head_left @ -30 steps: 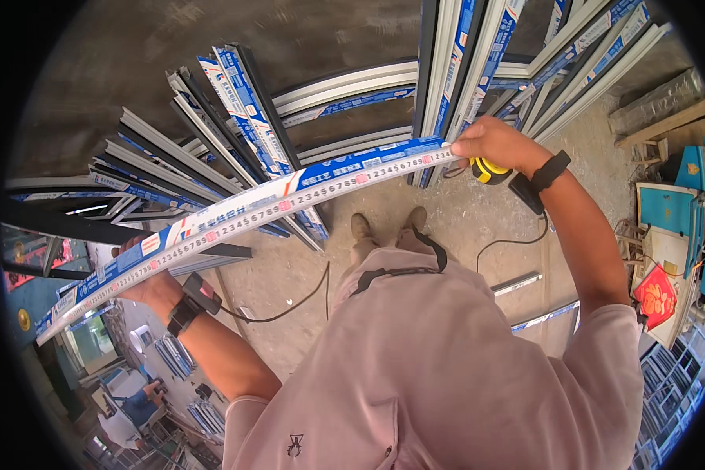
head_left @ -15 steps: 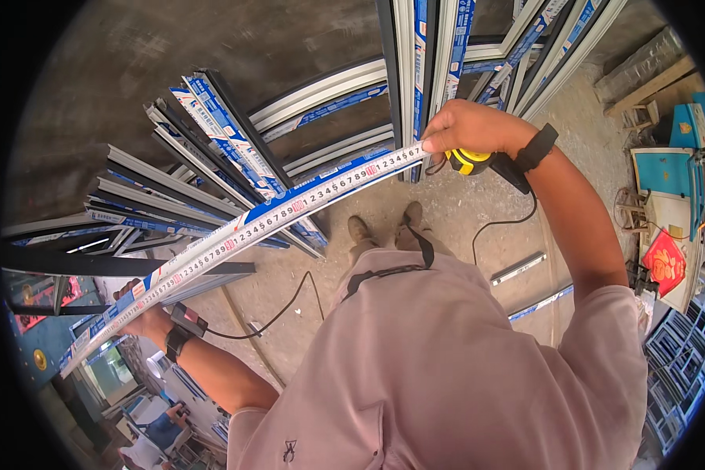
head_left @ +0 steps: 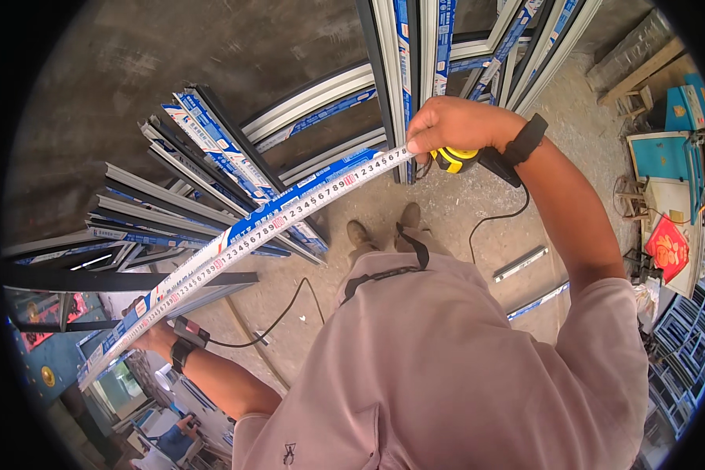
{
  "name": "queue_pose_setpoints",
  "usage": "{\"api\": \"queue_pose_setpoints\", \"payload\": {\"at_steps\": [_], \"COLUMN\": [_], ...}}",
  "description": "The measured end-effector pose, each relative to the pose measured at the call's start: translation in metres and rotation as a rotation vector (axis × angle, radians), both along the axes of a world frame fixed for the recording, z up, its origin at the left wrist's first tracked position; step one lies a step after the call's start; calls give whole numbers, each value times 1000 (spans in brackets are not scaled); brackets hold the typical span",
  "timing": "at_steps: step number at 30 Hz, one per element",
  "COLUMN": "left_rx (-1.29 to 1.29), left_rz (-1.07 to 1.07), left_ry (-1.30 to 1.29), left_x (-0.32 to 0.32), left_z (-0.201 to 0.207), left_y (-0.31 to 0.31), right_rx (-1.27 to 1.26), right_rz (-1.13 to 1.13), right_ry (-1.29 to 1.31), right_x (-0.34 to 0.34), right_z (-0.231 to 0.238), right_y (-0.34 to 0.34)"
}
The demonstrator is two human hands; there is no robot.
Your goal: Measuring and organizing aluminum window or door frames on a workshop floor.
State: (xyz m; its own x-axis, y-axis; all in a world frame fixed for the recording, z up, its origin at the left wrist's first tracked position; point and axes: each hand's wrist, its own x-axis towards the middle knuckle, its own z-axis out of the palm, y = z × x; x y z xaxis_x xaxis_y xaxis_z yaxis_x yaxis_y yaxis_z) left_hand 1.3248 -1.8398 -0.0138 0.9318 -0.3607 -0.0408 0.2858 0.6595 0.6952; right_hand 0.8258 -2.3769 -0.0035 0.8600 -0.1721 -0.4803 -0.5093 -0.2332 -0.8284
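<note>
A: Item one, profile strip (head_left: 305, 188). Location?

B: Held above the floor (head_left: 456, 244); blue-and-white film; slants from low at left to high at right. Item two, tape blade (head_left: 290, 213), white, laid along the strip's near edge.

A: Fingers?

B: Left hand (head_left: 155, 337): grasping the profile strip near its left end, fingers partly hidden. Right hand (head_left: 458, 125): thumb and fingers pinching the tape blade near the strip's right end; yellow-and-black tape case (head_left: 456, 160) beneath the palm.

A: Changes against one second ago?

B: Right hand, further left in view. Strip's left end, further right and lower. Strip and blade, steeper slope. Upright profiles (head_left: 404, 59), also shifted left; head motion may account for part. Both grasps, unchanged.

A: Bearing on the work?

B: Judged: angle adjusted mid-measure, blade and strip kept together, neither let go. Blade flush with the strip's left end: cannot tell.
</note>
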Motion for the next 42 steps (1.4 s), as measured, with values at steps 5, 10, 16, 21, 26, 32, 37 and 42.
{"api": "queue_pose_setpoints", "payload": {"at_steps": [5, 10, 16, 21, 26, 32, 37, 42], "left_rx": [-78, -85, 51, -87, 95, 204, 258, 254], "left_rz": [-101, -38, 340, 20, 412, 541, 504, 513], "left_ry": [-12, 41, 95, -8, 101, 97, 68, 17], "left_x": [4, 17, 13, 17, 9, -27, -46, -31], "left_z": [-2, -9, -9, -15, -7, 11, 22, 16], "left_y": [5, 16, 5, 16, 2, -40, -62, -41], "right_rx": [-16, -18, -41, -50, -53, -62, -70, -49], "right_rz": [-28, -20, -2, -7, 3, 21, 28, 6], "right_ry": [3, -16, -27, -14, -18, -11, -28, -17], "right_x": [1, 0, 4, 4, 7, 9, 8, 9], "right_z": [10, 8, 12, 13, 16, 14, 9, 9], "right_y": [0, -3, -2, -2, -2, -5, -6, -3]}}
